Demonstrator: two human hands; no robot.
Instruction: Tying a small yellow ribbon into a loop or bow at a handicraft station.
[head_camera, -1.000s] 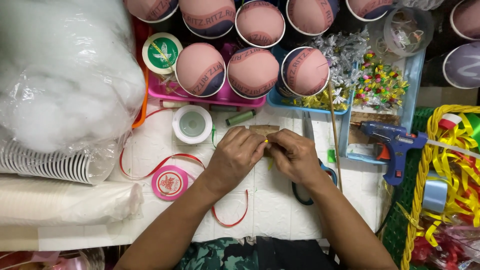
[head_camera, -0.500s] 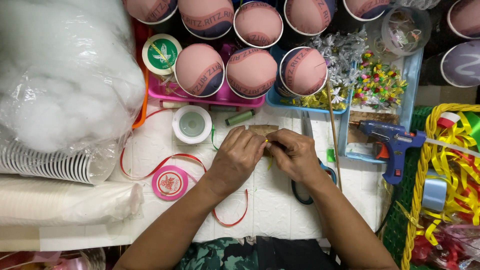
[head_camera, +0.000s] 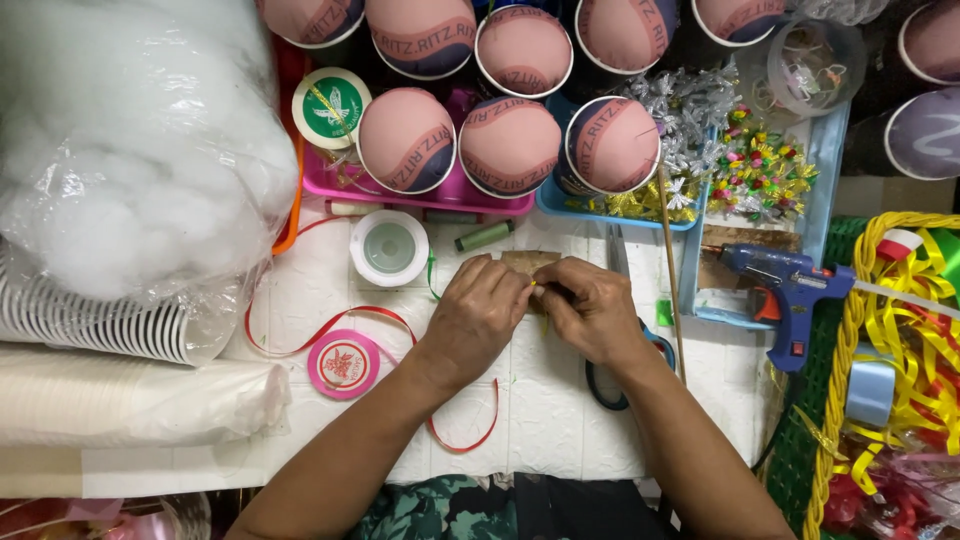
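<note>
Both hands meet at the middle of the white worktop (head_camera: 560, 420), the left hand (head_camera: 478, 315) and right hand (head_camera: 592, 310) each with its grip pinched shut on a small yellow piece (head_camera: 534, 284), possibly ribbon, too small to tell. Scissors (head_camera: 620, 375) lie partly under the right wrist, with a red ribbon (head_camera: 330, 325), pink spool (head_camera: 343, 364) and white spool (head_camera: 389, 247) to the left. Pink-topped cups (head_camera: 510, 147) crowd the far edge, a blue glue gun (head_camera: 790, 285) sits right, and a stuffing bag (head_camera: 130, 150) lies left.

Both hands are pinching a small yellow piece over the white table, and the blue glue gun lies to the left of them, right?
Not quite. The head view shows the blue glue gun lying to the right of the hands, beside the yellow basket. The rest holds: left hand and right hand pinch a small yellow piece over the white table.
</note>
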